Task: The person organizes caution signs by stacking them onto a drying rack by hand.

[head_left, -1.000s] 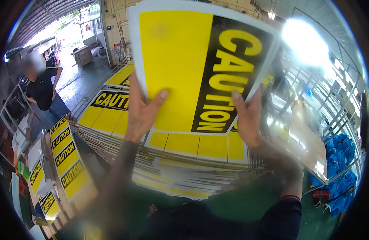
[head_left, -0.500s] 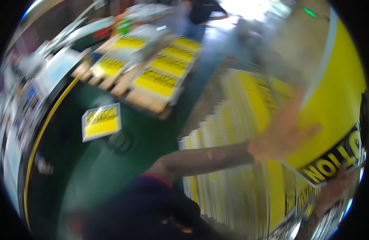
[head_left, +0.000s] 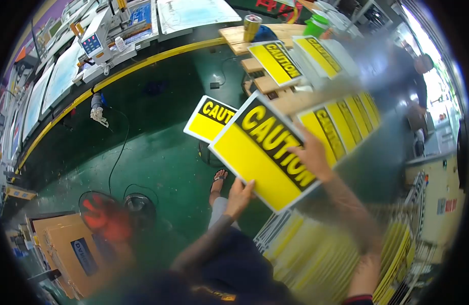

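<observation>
A yellow-and-black sign [head_left: 255, 168] lettered "CAUTION" is held up tilted in front of me. My left hand [head_left: 238, 197] pinches its lower left edge, thumb on the printed face. At the right edge, my right hand [head_left: 314, 156] grips the sign with fingers over the black band; the part behind is hidden. Partly covered by this sign, a second caution sign [head_left: 206, 119] shows just beyond it. Below my right forearm stands a rack of upright yellow signs [head_left: 315, 254], blurred.
Caution signs [head_left: 277, 63] lie on a wooden pallet [head_left: 267, 84], with a green tub [head_left: 315, 24] and a tumbler [head_left: 251, 28] nearby. A printing machine [head_left: 94, 40] with a yellow rail [head_left: 143, 62] runs along the left. Cardboard boxes [head_left: 66, 249] stand lower left. Another person [head_left: 417, 76] is at right.
My view has swung from the sign rack toward the pallet and machine. The sign has come away from the rack side and is now between both hands in front of me.
</observation>
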Motion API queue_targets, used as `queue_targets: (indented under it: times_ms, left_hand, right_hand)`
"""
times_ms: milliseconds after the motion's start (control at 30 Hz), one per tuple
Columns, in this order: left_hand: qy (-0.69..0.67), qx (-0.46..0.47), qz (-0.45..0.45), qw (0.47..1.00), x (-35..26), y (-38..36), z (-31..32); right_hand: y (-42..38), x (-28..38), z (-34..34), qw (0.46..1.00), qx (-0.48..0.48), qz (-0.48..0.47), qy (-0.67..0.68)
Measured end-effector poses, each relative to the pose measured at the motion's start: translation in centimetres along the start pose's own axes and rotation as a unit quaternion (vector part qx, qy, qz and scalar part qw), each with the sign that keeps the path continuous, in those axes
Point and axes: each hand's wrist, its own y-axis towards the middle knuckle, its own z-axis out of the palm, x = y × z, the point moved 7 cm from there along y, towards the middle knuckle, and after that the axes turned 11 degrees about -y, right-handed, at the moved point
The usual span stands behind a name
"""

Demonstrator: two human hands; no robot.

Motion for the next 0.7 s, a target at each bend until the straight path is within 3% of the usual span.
queue_targets:
  times_ms: [133,167,300,400,533,700]
  left_hand:
    - [0.004,-0.142,-0.068,0.988,3.2,11.1,-9.6]
    - [0.016,-0.162,-0.096,0.982,3.7,13.6,-11.5]
    - [0.046,-0.222,-0.149,0.962,4.3,21.7,-15.7]
    - [0.089,-0.237,-0.178,0.951,3.8,23.5,-17.1]
    - [0.159,-0.245,-0.21,0.933,4.5,24.6,-18.1]
    - [0.334,-0.243,-0.17,0.895,4.2,24.7,-18.5]
  right_hand:
    - [13.2,-4.1,18.5,0.992,0.124,-0.013,0.016]
    - [15.8,-5.1,22.5,0.993,0.097,-0.067,0.024]
    - [24.1,-7.5,33.3,0.985,0.167,-0.043,0.03]
    - [25.9,-8.1,37.3,0.986,0.161,-0.02,0.034]
    - [26.8,-8.6,39.8,0.986,0.154,-0.059,-0.012]
    - [26.5,-8.4,40.6,0.988,0.145,-0.033,-0.045]
